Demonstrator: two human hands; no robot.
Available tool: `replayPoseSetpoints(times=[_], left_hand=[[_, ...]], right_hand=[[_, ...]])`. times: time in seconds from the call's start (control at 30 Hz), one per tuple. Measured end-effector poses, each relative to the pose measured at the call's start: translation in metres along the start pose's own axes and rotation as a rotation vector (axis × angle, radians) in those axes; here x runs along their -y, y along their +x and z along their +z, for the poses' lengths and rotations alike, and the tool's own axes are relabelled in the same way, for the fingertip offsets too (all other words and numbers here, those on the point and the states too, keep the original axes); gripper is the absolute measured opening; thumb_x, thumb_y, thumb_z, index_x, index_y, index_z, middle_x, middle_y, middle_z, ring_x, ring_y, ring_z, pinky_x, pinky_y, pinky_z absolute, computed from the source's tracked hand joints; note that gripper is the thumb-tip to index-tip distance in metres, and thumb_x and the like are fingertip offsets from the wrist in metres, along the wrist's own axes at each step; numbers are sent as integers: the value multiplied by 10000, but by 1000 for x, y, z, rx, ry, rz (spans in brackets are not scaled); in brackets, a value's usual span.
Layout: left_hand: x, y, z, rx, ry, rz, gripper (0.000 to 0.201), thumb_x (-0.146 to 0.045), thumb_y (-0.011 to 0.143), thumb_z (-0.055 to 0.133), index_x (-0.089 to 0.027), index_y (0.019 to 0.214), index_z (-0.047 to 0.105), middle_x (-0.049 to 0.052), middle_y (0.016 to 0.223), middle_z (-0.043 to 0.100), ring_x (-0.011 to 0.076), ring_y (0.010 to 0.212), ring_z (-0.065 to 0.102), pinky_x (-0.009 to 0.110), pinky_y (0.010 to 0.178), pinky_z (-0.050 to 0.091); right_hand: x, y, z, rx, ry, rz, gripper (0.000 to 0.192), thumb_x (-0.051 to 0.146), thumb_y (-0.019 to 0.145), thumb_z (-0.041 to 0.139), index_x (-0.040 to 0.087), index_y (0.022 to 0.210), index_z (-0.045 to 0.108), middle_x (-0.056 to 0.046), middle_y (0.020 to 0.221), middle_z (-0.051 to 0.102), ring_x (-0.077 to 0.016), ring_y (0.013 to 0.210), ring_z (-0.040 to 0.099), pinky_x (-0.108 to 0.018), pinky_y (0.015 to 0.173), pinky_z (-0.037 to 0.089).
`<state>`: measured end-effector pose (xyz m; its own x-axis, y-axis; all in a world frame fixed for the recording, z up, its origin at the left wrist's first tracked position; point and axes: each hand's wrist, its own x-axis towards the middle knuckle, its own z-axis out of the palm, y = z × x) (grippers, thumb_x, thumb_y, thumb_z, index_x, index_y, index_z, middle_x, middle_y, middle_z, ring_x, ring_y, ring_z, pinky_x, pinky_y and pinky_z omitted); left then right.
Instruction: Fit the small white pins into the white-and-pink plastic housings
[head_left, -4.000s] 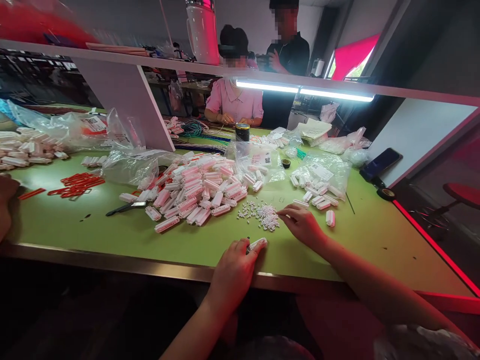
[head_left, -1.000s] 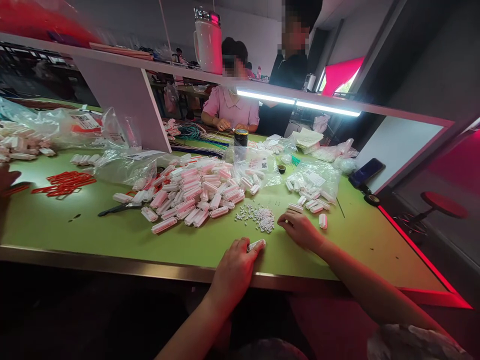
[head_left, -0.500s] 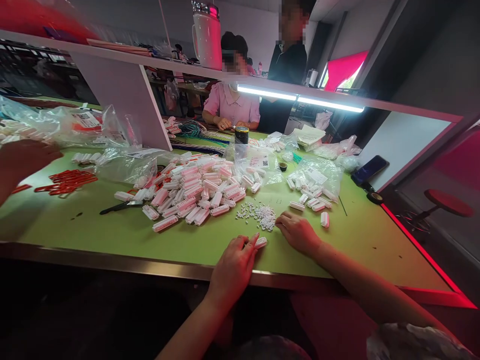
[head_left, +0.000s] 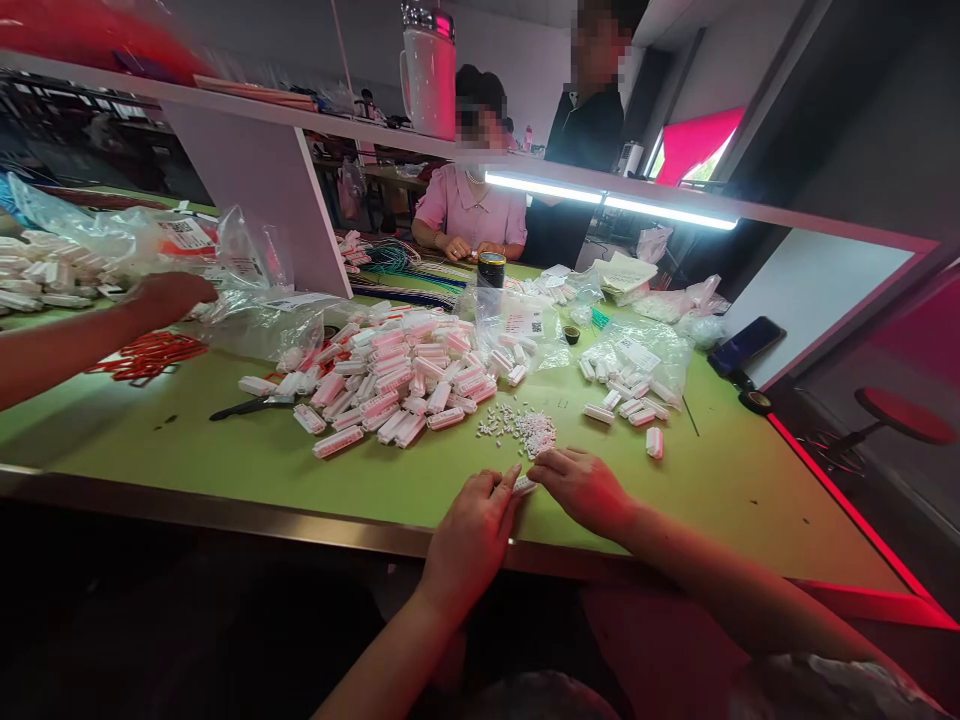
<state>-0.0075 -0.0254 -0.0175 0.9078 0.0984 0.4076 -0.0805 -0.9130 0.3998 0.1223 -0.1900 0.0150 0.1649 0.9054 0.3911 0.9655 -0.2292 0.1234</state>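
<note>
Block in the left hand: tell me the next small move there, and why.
Probably, the right hand should press lightly on the exposed end of the block: the left hand holds the block, and the right hand is at that end, close to the bits. Whether it pinches a bit is too small to tell.

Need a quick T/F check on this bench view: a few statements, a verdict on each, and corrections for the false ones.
1. The left hand holds a white part. True.
2. The right hand has its fingertips at that white part. True.
3. The small white pieces are inside a jar. False: the small white pieces lie loose on the green table.
4. The black-handled tool is in the right hand. False: the black-handled tool lies on the green table.
5. Another person's hand is near the orange pieces. True.
</note>
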Motion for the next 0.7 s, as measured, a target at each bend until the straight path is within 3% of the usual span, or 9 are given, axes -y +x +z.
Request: replayPoseSetpoints(times=[0.2,0.33,0.57,0.7], left_hand=[[1,0,0,3,-8,2,405,-283,1016,475,-217,1414,512,74,1050,631,235,996,602,389,880,541],[1,0,0,8,-12,0,402,-291,1024,461,-233,1418,511,71,1050,631,223,990,599,367,867,542],[0,0,-4,9,-29,15,375,-289,1024,445,-281,1381,563,64,1022,615,212,956,589,353,861,534],[0,1,-6,55,-39,33,390,-200,996,466,-334,1333,607,57,1032,592,207,961,579,346,864,528]], right_hand=[[1,-1,-1,22,-90,-78,168,170,1008,494,165,1003,662,-69,947,689,-171,749,576,-300,660,393],[2,-1,-8,57,-18,-104,203,140,981,483,160,1034,678,-95,961,697,-176,744,583,-311,674,418],[-4,-3,-18,-13,353,160,284,214,990,472,242,1100,732,-72,1026,734,-183,861,682,-295,752,515],[-19,-4,-12,-102,409,307,262,236,996,495,230,1080,743,-81,1042,730,-192,904,692,-302,803,533]])
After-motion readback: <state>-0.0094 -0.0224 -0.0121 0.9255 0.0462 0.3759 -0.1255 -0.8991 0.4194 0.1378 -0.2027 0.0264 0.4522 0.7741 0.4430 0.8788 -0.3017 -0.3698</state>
